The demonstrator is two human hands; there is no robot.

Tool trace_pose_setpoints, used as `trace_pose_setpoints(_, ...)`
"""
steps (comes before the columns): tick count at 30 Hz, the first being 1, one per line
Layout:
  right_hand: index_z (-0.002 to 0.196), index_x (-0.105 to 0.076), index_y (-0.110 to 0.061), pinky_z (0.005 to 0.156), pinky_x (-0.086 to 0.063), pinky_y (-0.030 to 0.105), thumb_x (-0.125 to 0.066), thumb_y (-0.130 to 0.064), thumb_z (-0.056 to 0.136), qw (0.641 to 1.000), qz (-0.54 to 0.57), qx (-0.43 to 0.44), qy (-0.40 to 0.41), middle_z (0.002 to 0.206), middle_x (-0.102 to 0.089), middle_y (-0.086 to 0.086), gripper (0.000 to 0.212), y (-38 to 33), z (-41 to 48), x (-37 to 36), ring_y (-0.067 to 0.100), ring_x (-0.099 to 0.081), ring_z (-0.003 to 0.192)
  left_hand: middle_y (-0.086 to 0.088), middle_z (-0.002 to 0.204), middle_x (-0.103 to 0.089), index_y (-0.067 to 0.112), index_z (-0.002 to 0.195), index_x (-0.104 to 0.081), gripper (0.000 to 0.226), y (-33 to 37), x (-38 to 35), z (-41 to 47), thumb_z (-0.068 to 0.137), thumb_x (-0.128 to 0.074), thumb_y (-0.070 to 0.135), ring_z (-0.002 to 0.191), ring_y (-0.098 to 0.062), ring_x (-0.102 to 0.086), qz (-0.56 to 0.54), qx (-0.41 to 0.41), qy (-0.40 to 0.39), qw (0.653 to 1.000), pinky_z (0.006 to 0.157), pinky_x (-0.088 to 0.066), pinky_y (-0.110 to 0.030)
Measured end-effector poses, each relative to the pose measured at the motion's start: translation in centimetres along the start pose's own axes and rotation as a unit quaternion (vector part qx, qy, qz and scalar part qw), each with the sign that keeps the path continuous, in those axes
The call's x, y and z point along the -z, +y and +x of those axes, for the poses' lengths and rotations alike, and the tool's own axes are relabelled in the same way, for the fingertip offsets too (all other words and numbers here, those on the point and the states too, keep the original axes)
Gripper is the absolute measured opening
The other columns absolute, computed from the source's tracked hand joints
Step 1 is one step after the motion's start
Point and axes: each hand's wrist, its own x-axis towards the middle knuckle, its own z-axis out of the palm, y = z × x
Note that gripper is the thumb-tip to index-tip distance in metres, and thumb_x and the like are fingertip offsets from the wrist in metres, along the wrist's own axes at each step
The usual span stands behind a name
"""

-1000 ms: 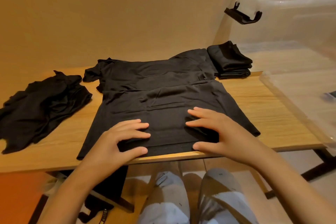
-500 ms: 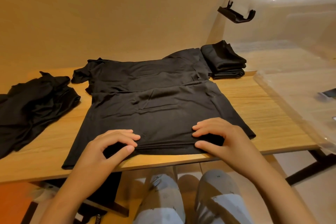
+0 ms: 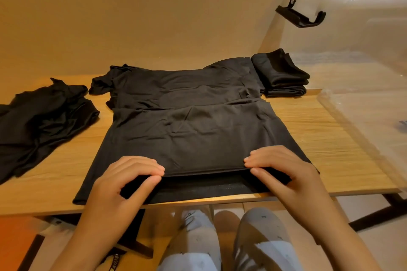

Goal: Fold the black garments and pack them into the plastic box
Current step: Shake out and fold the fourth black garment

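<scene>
Head view, from the left: we see a crumpled heap of black garments (image 3: 44, 121) on the bench (image 3: 319, 138). Next, the black T-shirt (image 3: 187, 121) lies flat mid-bench, its long axis running away from us, collar far, hem near. Our left hand (image 3: 123, 182) and right hand (image 3: 284, 174) each have their grip clamped on that hem. We judge it light and limp, best held at the hem. Rightmost sit a folded stack (image 3: 282, 75) and the plastic box (image 3: 352, 17).

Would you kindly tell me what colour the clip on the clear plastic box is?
The clip is black; head view.
</scene>
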Motion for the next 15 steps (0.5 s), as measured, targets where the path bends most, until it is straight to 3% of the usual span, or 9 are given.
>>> trace_pose_setpoints(8, 0.096, -0.074, -0.028, 0.089, -0.049, 0.033, -0.059, -0.033, 0.088, 0.996, -0.073, 0.037, -0.041, 0.105, -0.066, -0.023, 0.018, 0.9, -1.8, -0.9, 0.001, -0.058, 0.110, 0.022, 0.096, -0.065, 0.034, 0.088, -0.070, 0.013, -1.1, -0.5, -1.8, 0.085, -0.059, 0.039, 0.104, -0.006, -0.061, 0.072, -0.054, -0.020, 0.996, 0.092, -0.043, -0.033)
trace_pose_setpoints(15, 0.097, -0.075, -0.021, 0.092, -0.049, 0.027, -0.060, -0.028, 0.089, 0.994, -0.085, 0.075, -0.008, 0.106, -0.068, -0.015, 0.018, 0.4, -2.4, -0.4, 0.008, -0.058, 0.112, 0.022, 0.095, -0.065, 0.027, 0.087, -0.072, 0.018, -0.8, -0.2, -2.3, 0.086, -0.058, 0.038, 0.101, -0.007, -0.060, 0.078, -0.077, 0.003, 0.994, 0.087, -0.046, -0.039)
